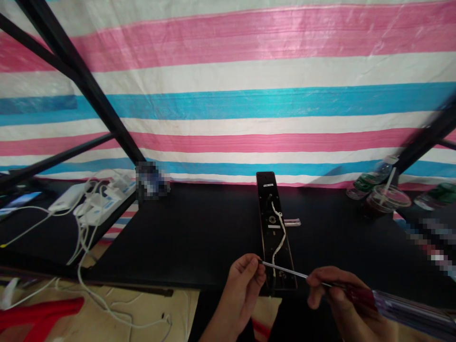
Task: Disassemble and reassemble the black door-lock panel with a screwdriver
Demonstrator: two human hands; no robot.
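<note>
A screwdriver (285,269) with a long metal shaft and a red and clear handle lies across the front of my view. My right hand (342,294) is closed around it where the shaft meets the handle. The fingers of my left hand (245,278) pinch its dark tip; whether a small screw is also between them I cannot tell. Beneath the shaft is a long black door lock panel (265,199), back side up on the table. A white cable (281,237) runs down it, and a lever handle (292,222) sticks out to the right.
The black table (199,228) ends at a striped tarp (249,104). At the right back stand a drink cup (388,198) and a plastic bottle (366,183). A power strip (103,206) with tangled white cords lies left, beside a black metal frame (96,104).
</note>
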